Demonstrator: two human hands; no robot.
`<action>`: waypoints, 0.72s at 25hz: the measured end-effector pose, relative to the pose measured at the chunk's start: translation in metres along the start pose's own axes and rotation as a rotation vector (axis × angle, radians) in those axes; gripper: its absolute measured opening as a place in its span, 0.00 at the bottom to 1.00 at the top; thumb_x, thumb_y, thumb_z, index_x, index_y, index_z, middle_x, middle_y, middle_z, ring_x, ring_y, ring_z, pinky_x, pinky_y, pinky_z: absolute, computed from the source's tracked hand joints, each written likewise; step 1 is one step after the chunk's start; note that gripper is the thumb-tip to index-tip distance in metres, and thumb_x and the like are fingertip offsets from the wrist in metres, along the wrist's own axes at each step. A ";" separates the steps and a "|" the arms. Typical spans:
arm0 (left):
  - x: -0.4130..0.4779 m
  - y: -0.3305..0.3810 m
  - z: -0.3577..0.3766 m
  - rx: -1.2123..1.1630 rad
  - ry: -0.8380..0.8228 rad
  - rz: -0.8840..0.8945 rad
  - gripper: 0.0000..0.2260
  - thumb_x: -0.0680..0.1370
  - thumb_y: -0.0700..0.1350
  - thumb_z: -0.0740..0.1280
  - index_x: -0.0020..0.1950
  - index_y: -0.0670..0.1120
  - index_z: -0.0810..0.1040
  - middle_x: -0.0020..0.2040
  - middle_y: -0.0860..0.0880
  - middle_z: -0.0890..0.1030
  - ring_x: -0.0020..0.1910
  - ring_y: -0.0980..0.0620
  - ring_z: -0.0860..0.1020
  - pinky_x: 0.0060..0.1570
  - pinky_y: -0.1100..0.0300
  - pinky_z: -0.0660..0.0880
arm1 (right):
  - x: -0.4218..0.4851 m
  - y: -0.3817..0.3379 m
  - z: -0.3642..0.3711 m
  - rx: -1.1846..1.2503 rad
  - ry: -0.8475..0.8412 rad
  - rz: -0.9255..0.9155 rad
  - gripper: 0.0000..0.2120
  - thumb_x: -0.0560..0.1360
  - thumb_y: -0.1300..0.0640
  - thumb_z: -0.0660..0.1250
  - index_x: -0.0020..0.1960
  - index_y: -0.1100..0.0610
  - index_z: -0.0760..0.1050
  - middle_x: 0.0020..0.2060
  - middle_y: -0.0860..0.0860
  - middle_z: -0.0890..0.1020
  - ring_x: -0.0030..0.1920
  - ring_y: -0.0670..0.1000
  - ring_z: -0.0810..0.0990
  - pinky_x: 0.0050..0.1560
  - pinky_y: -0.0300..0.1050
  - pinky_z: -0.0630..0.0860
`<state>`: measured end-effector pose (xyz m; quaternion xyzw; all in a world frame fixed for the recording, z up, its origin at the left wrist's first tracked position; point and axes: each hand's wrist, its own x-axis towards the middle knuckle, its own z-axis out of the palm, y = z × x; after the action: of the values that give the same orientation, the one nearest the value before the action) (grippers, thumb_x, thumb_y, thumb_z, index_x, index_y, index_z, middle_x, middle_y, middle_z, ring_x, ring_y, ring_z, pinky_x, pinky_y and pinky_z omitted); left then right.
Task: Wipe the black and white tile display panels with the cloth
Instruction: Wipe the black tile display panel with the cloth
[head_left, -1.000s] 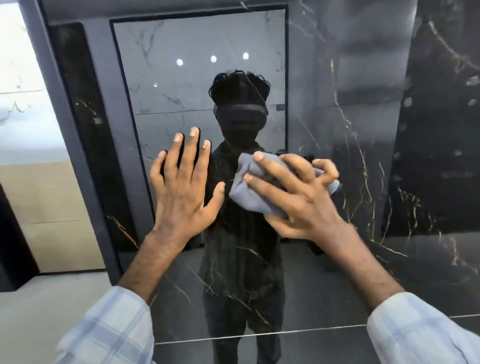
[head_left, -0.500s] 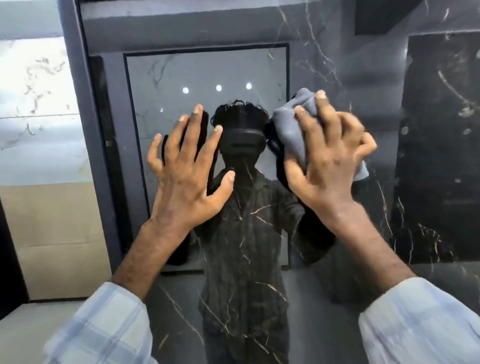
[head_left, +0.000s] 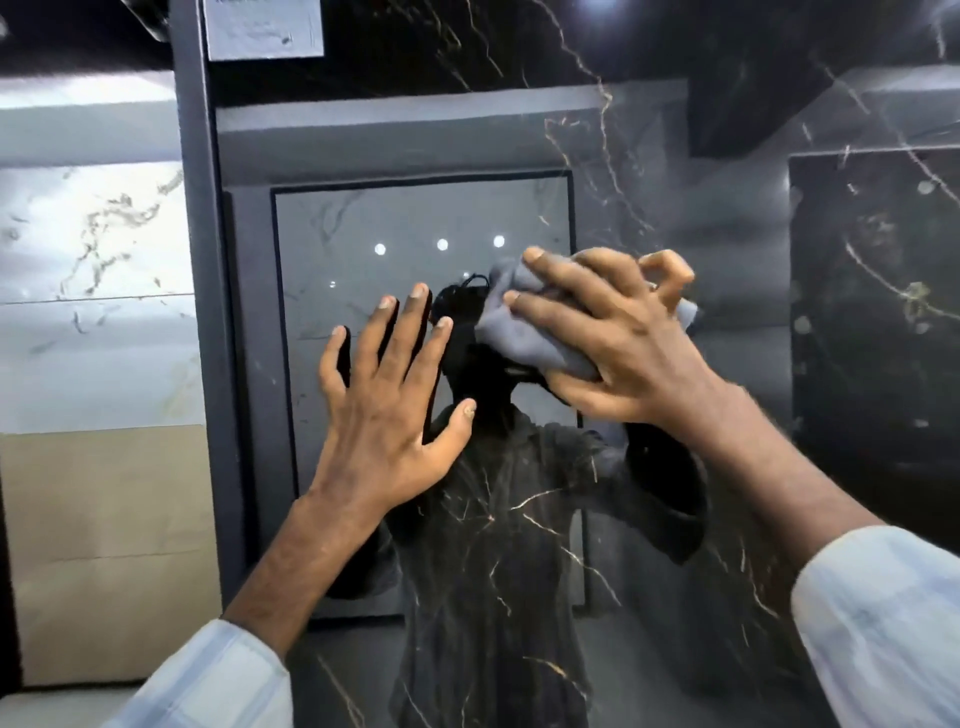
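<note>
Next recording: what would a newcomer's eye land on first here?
Centre right, the right hand holds a bunched grey cloth against the glossy black gold-veined tile panel. Just left of it, the left hand lies spread flat on the same panel. Below them the panel mirrors the person's dark reflection, with three ceiling lights reflected above.

Right hand (head_left: 628, 353) presses grey cloth (head_left: 530, 332) on black panel (head_left: 675, 156); left hand (head_left: 384, 415) flat.

Upright glossy black tile panel (head_left: 675, 597), gold-veined and mirror-like; crumpled grey cloth (head_left: 524, 343) pressed against it; white marbled panel (head_left: 93, 260) at far left.
</note>
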<state>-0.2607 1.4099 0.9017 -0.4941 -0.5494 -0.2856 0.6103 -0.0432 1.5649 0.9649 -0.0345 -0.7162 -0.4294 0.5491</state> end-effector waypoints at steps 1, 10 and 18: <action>0.008 -0.003 -0.002 -0.005 0.024 0.005 0.34 0.79 0.60 0.63 0.81 0.44 0.66 0.84 0.42 0.57 0.83 0.41 0.56 0.78 0.36 0.48 | 0.011 0.017 -0.003 0.002 0.031 0.107 0.29 0.73 0.44 0.66 0.74 0.45 0.74 0.78 0.50 0.70 0.69 0.60 0.71 0.60 0.70 0.67; 0.071 -0.019 0.000 0.077 -0.035 -0.008 0.36 0.80 0.62 0.55 0.84 0.44 0.59 0.85 0.43 0.54 0.84 0.40 0.53 0.78 0.32 0.47 | 0.069 0.046 -0.004 0.001 0.088 0.230 0.29 0.73 0.42 0.67 0.74 0.45 0.74 0.77 0.49 0.71 0.68 0.59 0.71 0.61 0.62 0.59; 0.093 -0.021 -0.009 0.008 0.087 0.016 0.31 0.78 0.61 0.60 0.76 0.44 0.72 0.83 0.45 0.62 0.82 0.42 0.59 0.78 0.34 0.49 | 0.116 0.073 -0.001 -0.025 0.048 0.043 0.30 0.73 0.40 0.63 0.74 0.47 0.75 0.76 0.51 0.72 0.68 0.61 0.72 0.60 0.65 0.62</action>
<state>-0.2544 1.4119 0.9978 -0.4833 -0.5196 -0.2998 0.6376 -0.0499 1.5613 1.1022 -0.0461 -0.6965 -0.4270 0.5748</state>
